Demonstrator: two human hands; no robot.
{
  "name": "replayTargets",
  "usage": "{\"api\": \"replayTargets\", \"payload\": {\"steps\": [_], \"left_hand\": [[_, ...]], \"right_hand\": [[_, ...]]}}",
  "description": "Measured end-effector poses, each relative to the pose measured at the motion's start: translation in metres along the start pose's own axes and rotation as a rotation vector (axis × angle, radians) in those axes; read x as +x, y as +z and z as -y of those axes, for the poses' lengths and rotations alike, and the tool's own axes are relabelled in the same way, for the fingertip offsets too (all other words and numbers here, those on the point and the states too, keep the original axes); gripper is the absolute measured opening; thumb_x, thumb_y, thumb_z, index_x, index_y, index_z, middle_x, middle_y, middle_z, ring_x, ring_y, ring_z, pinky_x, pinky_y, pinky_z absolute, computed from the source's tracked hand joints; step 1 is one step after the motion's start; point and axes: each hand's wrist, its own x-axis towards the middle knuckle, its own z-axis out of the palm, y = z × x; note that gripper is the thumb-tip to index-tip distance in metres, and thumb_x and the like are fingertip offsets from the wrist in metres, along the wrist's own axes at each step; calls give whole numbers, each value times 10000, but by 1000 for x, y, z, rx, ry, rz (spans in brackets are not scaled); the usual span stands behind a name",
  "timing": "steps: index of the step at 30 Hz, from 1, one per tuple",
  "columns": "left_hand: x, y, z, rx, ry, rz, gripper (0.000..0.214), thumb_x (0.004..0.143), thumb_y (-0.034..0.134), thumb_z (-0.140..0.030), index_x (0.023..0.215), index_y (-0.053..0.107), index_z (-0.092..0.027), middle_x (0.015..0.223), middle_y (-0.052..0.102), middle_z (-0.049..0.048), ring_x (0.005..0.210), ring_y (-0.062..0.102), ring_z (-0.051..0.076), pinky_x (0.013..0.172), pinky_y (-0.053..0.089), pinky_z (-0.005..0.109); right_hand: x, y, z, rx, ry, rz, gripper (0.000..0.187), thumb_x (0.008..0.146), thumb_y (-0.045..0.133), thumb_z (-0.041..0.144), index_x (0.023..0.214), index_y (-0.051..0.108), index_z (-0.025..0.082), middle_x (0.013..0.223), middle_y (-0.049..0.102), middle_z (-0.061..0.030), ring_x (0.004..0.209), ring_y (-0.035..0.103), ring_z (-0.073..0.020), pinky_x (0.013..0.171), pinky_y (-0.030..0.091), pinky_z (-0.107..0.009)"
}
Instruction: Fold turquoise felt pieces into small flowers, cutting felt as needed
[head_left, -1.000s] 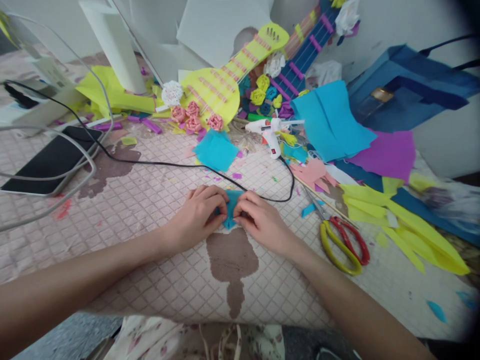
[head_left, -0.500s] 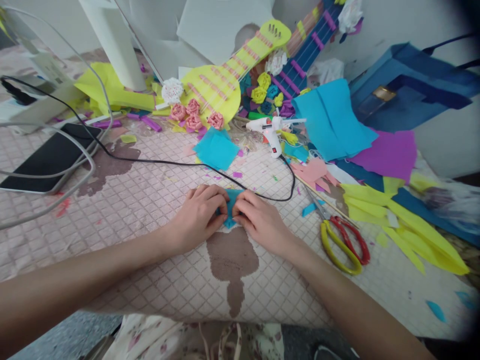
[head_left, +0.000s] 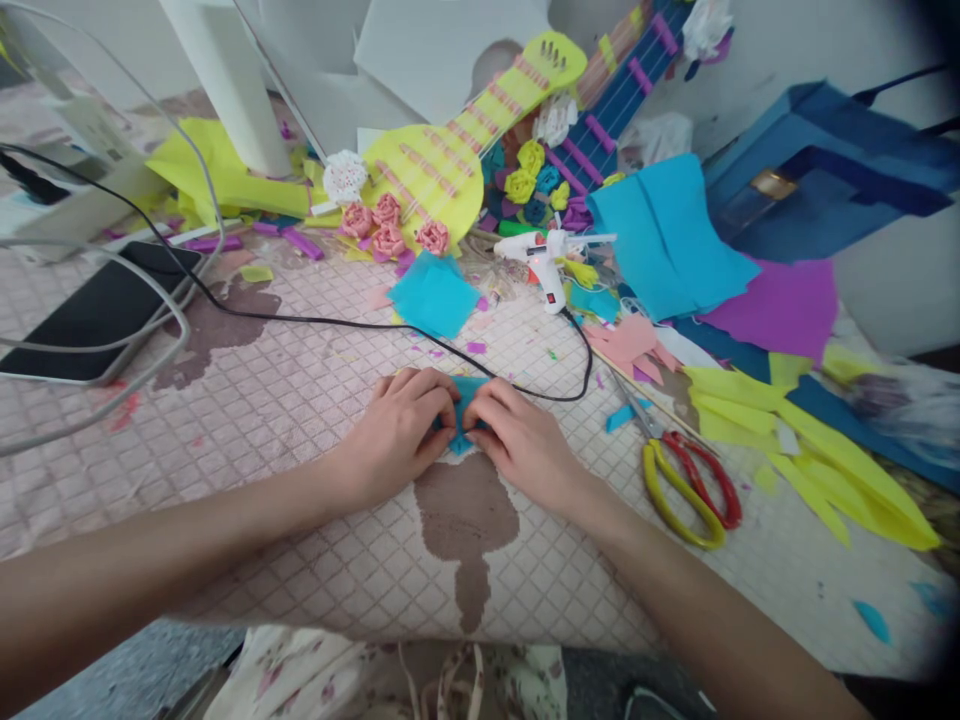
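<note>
A small piece of blue paper [head_left: 466, 392] lies on the cloth in front of me, partly covered by my fingers. My left hand [head_left: 409, 425] pinches its left side, fingers curled. From the other side my right hand [head_left: 517, 432] grips the right edge between thumb and fingers. The lower tip of the paper shows between my hands, and the rest is hidden. Just beyond lies a stack of blue paper squares [head_left: 435, 294].
A black cable [head_left: 322, 321] runs past my hands to a white glue gun [head_left: 546, 265]. Scissors [head_left: 686, 480] with red and yellow handles lie right. A yellow paper guitar [head_left: 431, 180] with pink flowers stands behind. A tablet [head_left: 90, 315] lies left; yellow paper [head_left: 825, 450] lies right.
My right fingers have shifted very slightly on the blue paper. Both hands otherwise stay in the same place, and the view has moved a little.
</note>
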Motion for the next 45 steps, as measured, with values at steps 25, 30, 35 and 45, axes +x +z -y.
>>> {"api": "replayTargets", "payload": {"steps": [25, 30, 35, 45], "left_hand": [[0, -1, -1, 12, 9, -1, 67, 847, 522, -156, 791, 552, -177, 1050, 574, 54, 975, 490, 227, 814, 371, 391], [0, -1, 0, 9, 4, 2, 74, 863, 510, -172, 796, 542, -179, 1057, 574, 56, 975, 488, 228, 815, 373, 395], [0, -1, -1, 10, -1, 2, 63, 858, 507, -166, 800, 528, -177, 1049, 571, 60, 966, 491, 232, 805, 376, 398], [1, -2, 0, 1, 10, 0, 71, 853, 504, -152, 799, 543, -176, 1039, 575, 58, 962, 491, 229, 805, 374, 391]], "right_hand": [[-1, -9, 0, 90, 9, 84, 62, 864, 543, 232, 914, 513, 211, 1029, 511, -29, 854, 541, -138, 705, 430, -265], [1, -5, 2, 66, 16, 26, 64, 914, 469, 215, 884, 523, 198, 976, 519, -38, 855, 537, -147, 706, 415, -271], [2, 1, 8, 6, 68, -35, 49, 886, 506, 218, 845, 521, 197, 935, 522, -29, 782, 527, -137, 646, 397, -265], [2, 3, 10, -45, 93, -38, 88, 798, 576, 221, 862, 517, 206, 962, 530, -28, 780, 540, -139, 615, 398, -264]]}}
